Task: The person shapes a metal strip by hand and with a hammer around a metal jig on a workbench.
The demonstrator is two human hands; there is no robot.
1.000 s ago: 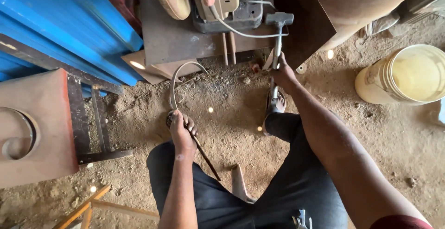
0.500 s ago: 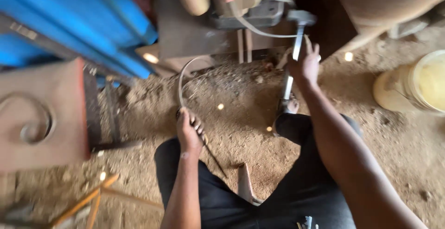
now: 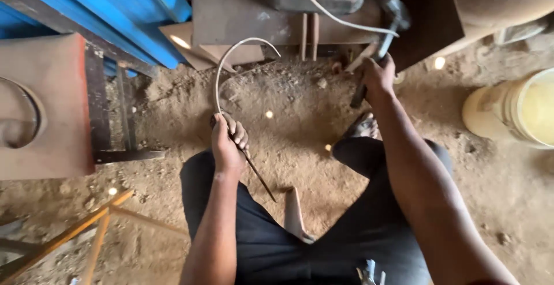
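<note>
My left hand grips curved rod, arcing far-right; right hand closed on hammer, raised right of it.

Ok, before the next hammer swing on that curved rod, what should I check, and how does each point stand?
1. Left hand closed firmly around the curved rod: ok.
2. Right hand gripping the hammer by its handle: ok.
3. Rod tip resting against the metal plate: cannot tell.
4. Bare foot away from the hammer: not ok, it lies just below the handle.
5. White cable out of the hammer's way: not ok, it runs right beside the head.
</note>
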